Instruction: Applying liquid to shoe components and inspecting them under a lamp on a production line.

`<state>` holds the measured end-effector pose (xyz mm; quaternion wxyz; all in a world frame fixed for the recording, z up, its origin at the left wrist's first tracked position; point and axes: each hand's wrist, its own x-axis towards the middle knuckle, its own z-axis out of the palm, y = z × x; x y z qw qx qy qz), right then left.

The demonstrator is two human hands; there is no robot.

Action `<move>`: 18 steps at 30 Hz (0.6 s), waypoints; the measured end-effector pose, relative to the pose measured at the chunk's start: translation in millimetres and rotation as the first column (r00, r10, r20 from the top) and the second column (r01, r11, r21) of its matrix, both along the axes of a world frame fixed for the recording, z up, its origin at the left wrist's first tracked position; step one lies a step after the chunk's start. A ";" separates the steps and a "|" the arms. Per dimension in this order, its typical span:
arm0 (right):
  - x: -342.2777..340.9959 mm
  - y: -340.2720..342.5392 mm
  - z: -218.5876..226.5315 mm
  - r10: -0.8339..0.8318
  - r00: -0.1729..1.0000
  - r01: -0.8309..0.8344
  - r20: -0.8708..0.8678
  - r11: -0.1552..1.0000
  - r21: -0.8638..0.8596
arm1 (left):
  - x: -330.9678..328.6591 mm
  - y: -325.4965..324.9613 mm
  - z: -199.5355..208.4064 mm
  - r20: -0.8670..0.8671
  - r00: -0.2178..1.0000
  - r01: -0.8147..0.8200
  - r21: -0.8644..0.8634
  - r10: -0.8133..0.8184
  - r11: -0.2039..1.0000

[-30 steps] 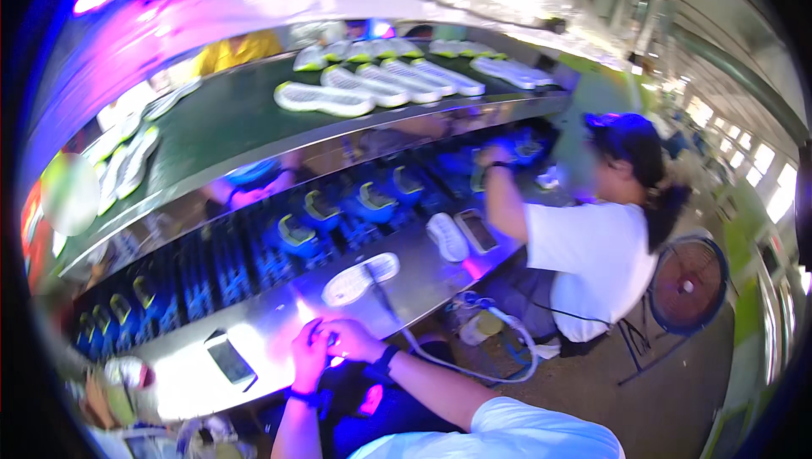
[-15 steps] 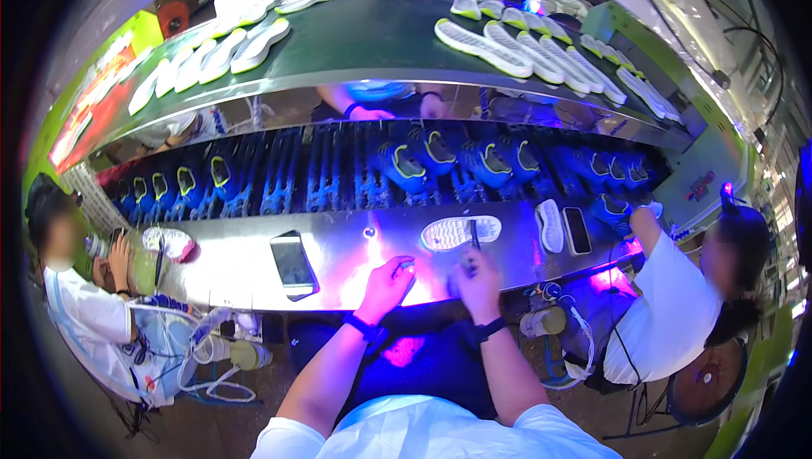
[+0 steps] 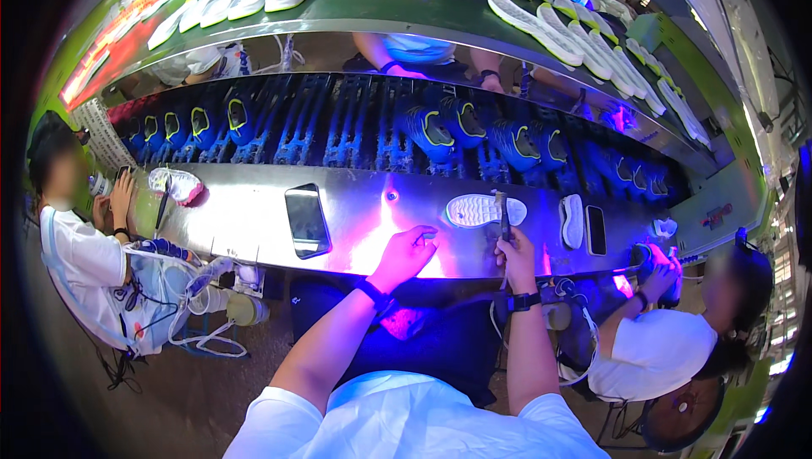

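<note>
My right hand (image 3: 515, 258) is closed round the handle of a brush (image 3: 505, 220), which stands up from the fingers. The brush's tip end overlaps the right part of a white shoe sole (image 3: 474, 210) lying flat on the metal bench. Whether the bristles touch the sole I cannot tell. My left hand (image 3: 406, 254) hovers over the near edge of the bench, left of the sole. Its fingers are loosely bent and apart, with nothing visible in them. A second white sole (image 3: 572, 221) lies on the bench to the right.
Phones (image 3: 307, 220) (image 3: 596, 230) lie on the metal bench (image 3: 245, 230). Beyond it a rack conveyor (image 3: 338, 133) carries dark blue shoe uppers (image 3: 436, 133). Above runs a green belt (image 3: 406, 2) with soles. Co-workers sit left (image 3: 93, 247) and right (image 3: 651, 349); the right one holds a dark shoe.
The view has shifted, so the bench sits higher and further right. My right hand has moved right with the brush, now more upright. The right co-worker's shoe has come off the bench nearer their body.
</note>
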<state>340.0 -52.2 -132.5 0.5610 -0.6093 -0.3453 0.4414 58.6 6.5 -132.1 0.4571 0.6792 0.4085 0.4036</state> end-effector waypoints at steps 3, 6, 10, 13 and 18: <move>6.9 -5.3 0.5 0.034 0.999 -0.032 -0.035 0.998 0.047 | 2.9 -0.3 1.0 0.042 0.999 -0.009 0.046 0.008 0.999; 13.5 -8.6 3.9 0.078 0.995 -0.075 -0.057 0.996 0.040 | 5.2 0.2 6.0 -0.081 0.997 0.017 -0.017 -0.018 1.000; 18.9 -17.1 13.7 0.079 0.997 -0.078 -0.020 0.997 0.015 | 16.2 -8.0 9.9 -0.056 0.998 -0.023 0.026 0.024 0.999; 25.9 -22.1 11.8 0.055 0.998 -0.053 -0.030 0.998 0.036 | 25.3 -10.0 7.8 -0.048 0.997 -0.053 0.077 0.056 0.996; 23.6 -24.2 21.0 0.059 0.998 -0.058 -0.013 0.995 0.078 | 29.3 -12.3 7.9 -0.099 0.992 -0.061 0.151 0.076 0.987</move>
